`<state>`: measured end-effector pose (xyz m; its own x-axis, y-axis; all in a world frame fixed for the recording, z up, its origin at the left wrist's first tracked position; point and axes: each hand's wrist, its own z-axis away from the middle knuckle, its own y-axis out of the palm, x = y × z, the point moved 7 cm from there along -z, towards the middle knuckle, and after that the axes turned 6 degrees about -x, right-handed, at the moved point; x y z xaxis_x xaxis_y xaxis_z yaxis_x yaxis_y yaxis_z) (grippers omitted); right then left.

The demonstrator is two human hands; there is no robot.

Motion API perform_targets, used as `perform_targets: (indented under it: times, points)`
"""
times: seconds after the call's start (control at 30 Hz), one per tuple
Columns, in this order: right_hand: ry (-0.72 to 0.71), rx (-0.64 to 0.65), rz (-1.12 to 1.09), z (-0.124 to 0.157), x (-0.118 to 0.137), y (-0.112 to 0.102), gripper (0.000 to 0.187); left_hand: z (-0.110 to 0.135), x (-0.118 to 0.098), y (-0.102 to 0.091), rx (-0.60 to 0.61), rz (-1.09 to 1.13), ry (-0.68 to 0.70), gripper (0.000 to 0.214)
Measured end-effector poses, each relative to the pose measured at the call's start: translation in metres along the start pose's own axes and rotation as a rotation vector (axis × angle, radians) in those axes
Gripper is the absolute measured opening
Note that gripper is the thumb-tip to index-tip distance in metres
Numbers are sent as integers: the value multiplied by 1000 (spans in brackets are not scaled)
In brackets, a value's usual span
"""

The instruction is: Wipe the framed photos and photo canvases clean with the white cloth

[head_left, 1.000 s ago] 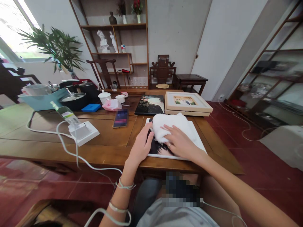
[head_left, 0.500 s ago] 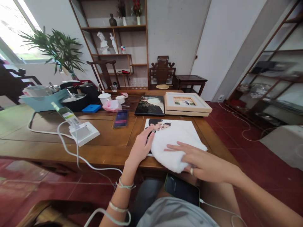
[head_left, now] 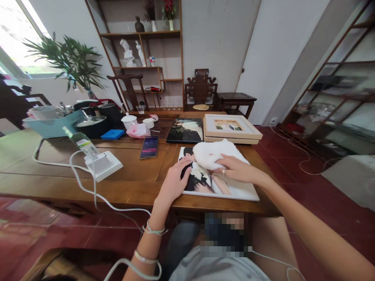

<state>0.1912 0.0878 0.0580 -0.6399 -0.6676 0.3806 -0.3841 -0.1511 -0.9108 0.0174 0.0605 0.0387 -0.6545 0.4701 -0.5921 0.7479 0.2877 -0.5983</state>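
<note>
Homelike room: display shelves (head_left: 125,35), houseplant (head_left: 78,64)

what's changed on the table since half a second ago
The right hand has moved the white cloth away from the person, from the near right part of the photo panel to its far part, uncovering the lower picture. Nothing was visibly let go. The left hand stays at the panel's left edge; the framed picture behind is as it was.

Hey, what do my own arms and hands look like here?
No sleeves or gloves show. Your left arm has a thin, pale greenish cord bracelet near the wrist and a light bangle farther up. Your right hand wears a pale ring.
</note>
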Motion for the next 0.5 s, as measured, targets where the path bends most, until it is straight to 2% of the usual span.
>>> perform_targets:
  times: [0.27,0.4,0.5]
  points:
    - [-83,8,24,-52,34,4,24,-1,-1,-1,-11,-26,18,29]
    - [-66,-9,36,-56,35,6,24,-1,-2,-2,-9,-25,29,28]
    - [-38,-25,51,-44,25,5,23,-1,0,-1,-9,-16,26,30]
